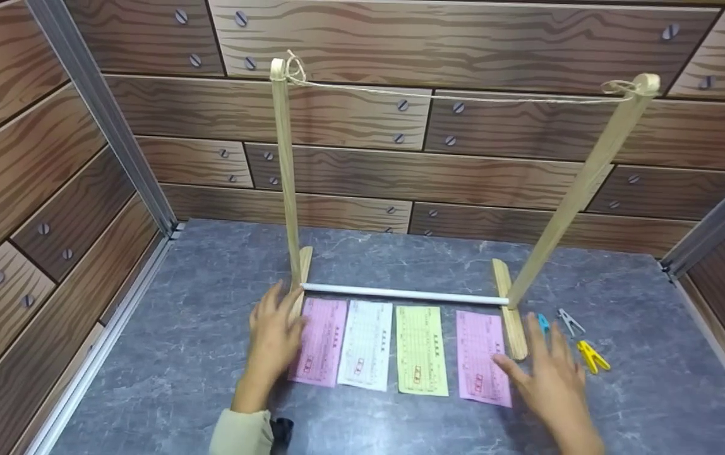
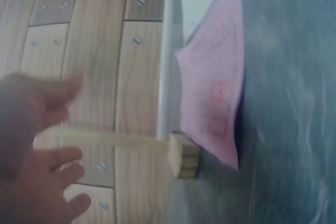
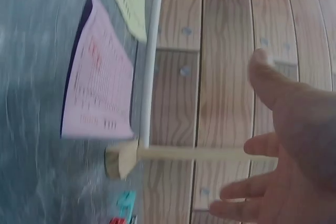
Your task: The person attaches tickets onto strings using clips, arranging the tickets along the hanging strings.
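My left hand (image 1: 277, 341) is beside the foot of the left wooden post (image 1: 285, 170), fingers spread and holding nothing. Near its thumb lies a pink printed slip (image 1: 319, 341). To the right lie a white slip (image 1: 365, 345), a yellow-green slip (image 1: 422, 351) and a second pink slip (image 1: 482, 357), in a row before the stand's white rod (image 1: 400, 293). My right hand (image 1: 552, 385) hovers with loosely spread fingers next to that second pink slip. Close by are a blue clothespin (image 1: 544, 323), a grey clothespin (image 1: 571, 322) and a yellow clothespin (image 1: 593, 357).
A thin string (image 1: 463, 98) joins the tops of the left post and the right wooden post (image 1: 583, 189). Wood-patterned panels (image 1: 362, 164) wall in the grey marbled table (image 1: 167, 354) behind and at the sides. In the right wrist view a red clothespin (image 3: 117, 221) shows.
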Available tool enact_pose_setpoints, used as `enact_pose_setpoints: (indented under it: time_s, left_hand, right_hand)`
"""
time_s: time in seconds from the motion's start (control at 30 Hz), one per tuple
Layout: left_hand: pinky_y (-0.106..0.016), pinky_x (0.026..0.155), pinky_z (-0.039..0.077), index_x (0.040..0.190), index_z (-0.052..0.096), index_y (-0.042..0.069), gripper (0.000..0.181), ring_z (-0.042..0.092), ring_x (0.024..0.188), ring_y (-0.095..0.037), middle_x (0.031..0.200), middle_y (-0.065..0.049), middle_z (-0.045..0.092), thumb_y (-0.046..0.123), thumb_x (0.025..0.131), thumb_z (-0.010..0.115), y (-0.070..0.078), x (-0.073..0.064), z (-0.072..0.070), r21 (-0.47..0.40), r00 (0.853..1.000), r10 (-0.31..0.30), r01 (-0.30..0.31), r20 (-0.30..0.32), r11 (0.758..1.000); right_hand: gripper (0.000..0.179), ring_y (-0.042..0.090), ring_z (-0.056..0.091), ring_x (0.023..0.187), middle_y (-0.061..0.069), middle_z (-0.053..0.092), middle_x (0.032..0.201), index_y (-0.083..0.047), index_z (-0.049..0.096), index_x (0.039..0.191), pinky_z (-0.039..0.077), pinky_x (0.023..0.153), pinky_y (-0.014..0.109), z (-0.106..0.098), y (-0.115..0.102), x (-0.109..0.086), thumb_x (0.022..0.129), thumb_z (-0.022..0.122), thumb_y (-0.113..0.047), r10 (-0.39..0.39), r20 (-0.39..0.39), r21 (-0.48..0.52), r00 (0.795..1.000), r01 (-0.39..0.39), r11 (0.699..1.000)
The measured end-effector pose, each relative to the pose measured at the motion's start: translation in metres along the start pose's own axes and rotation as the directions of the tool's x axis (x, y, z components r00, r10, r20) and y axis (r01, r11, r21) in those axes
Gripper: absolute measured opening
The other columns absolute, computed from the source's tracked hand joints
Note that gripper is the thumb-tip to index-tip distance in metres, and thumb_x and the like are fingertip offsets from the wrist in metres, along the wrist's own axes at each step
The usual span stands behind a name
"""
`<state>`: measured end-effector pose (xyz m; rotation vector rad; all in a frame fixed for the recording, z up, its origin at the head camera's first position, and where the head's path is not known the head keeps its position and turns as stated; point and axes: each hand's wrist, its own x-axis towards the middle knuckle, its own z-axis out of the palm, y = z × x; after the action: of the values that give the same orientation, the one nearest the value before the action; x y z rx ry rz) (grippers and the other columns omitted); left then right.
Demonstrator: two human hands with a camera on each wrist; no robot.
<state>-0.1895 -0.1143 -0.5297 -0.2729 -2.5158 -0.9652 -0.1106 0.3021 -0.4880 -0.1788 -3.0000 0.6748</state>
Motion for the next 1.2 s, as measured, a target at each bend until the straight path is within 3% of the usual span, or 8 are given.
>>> enact_pose_setpoints:
  time_s: [0.07,0.2,0.3,0.47,0.6,0.83,1.0,1.2]
  left_hand:
    - [-0.068,0.1,0.031,0.127,0.068,0.005,0.044,0.046,0.126,-0.053,0.14,-0.031,0.049,-0.001,0.083,0.074,-0.007,0.005,0.001,-0.02,0.999,-0.051,0.051,-0.003,0.998]
    - [-0.067,0.094,0.037,0.121,0.072,0.007,0.037,0.051,0.119,-0.054,0.136,-0.033,0.051,0.0,0.086,0.07,-0.018,0.017,0.006,0.015,0.988,-0.126,0.125,0.091,0.992]
    - [-0.067,0.092,0.04,0.119,0.074,0.008,0.032,0.054,0.115,-0.052,0.132,-0.034,0.054,0.003,0.087,0.071,-0.021,0.025,0.013,0.08,0.977,-0.141,0.129,0.159,0.988]
    - [-0.063,0.09,0.04,0.12,0.075,0.012,0.028,0.054,0.117,-0.047,0.13,-0.029,0.057,0.012,0.092,0.071,-0.023,0.034,0.024,0.218,0.956,-0.165,0.112,0.241,0.969]
    - [-0.059,0.083,0.041,0.117,0.076,0.011,0.027,0.056,0.111,-0.045,0.124,-0.027,0.06,0.013,0.09,0.074,-0.027,0.036,0.031,0.273,0.962,-0.137,0.069,0.238,0.96]
    - [-0.059,0.083,0.041,0.095,0.07,0.007,0.011,0.057,0.107,-0.044,0.117,-0.024,0.061,0.007,0.085,0.074,-0.035,0.033,0.034,0.191,0.971,-0.128,0.089,0.203,0.978]
    - [-0.063,0.091,0.037,0.078,0.06,0.009,0.012,0.048,0.124,-0.046,0.132,-0.028,0.053,0.009,0.079,0.072,-0.035,0.032,0.032,0.165,0.951,-0.155,0.113,0.268,0.98]
    - [-0.067,0.097,0.032,0.068,0.054,0.012,0.019,0.038,0.135,-0.048,0.142,-0.031,0.046,0.011,0.076,0.072,-0.039,0.03,0.028,0.102,0.937,-0.145,0.119,0.317,0.988]
  right_hand:
    - [0.092,0.065,0.02,0.135,0.043,0.016,0.153,-0.001,0.018,0.158,0.016,0.103,0.078,-0.001,0.008,0.004,0.095,0.065,-0.049,0.008,0.013,-0.003,1.0,-0.008,1.0]
    - [0.086,0.064,0.033,0.129,0.045,0.032,0.143,0.004,0.025,0.155,0.028,0.101,0.074,-0.002,0.022,0.008,0.096,0.068,-0.04,0.028,0.034,0.006,0.999,-0.028,1.0]
    - [0.083,0.062,0.041,0.122,0.044,0.041,0.131,0.007,0.03,0.152,0.034,0.097,0.072,-0.003,0.034,0.011,0.096,0.068,-0.041,0.069,0.06,0.014,0.996,-0.07,0.997]
    - [0.079,0.064,0.042,0.12,0.047,0.042,0.127,0.01,0.036,0.145,0.036,0.094,0.073,-0.004,0.048,0.016,0.096,0.066,-0.045,0.137,0.104,0.001,0.985,-0.137,0.991]
    - [0.082,0.064,0.039,0.123,0.047,0.038,0.133,0.011,0.036,0.144,0.035,0.096,0.073,-0.003,0.055,0.019,0.096,0.064,-0.049,0.191,0.148,-0.016,0.97,-0.191,0.981]
    - [0.084,0.061,0.04,0.125,0.044,0.04,0.136,0.014,0.034,0.143,0.036,0.098,0.07,0.002,0.057,0.027,0.096,0.065,-0.048,0.282,0.229,-0.041,0.932,-0.28,0.959]
    - [0.088,0.06,0.038,0.127,0.043,0.037,0.138,0.015,0.03,0.145,0.036,0.1,0.069,0.007,0.059,0.033,0.095,0.066,-0.049,0.361,0.308,-0.08,0.88,-0.355,0.932]
    - [0.088,0.061,0.038,0.127,0.046,0.035,0.138,0.019,0.028,0.143,0.036,0.101,0.068,0.014,0.064,0.034,0.096,0.067,-0.043,0.364,0.331,-0.09,0.87,-0.355,0.93]
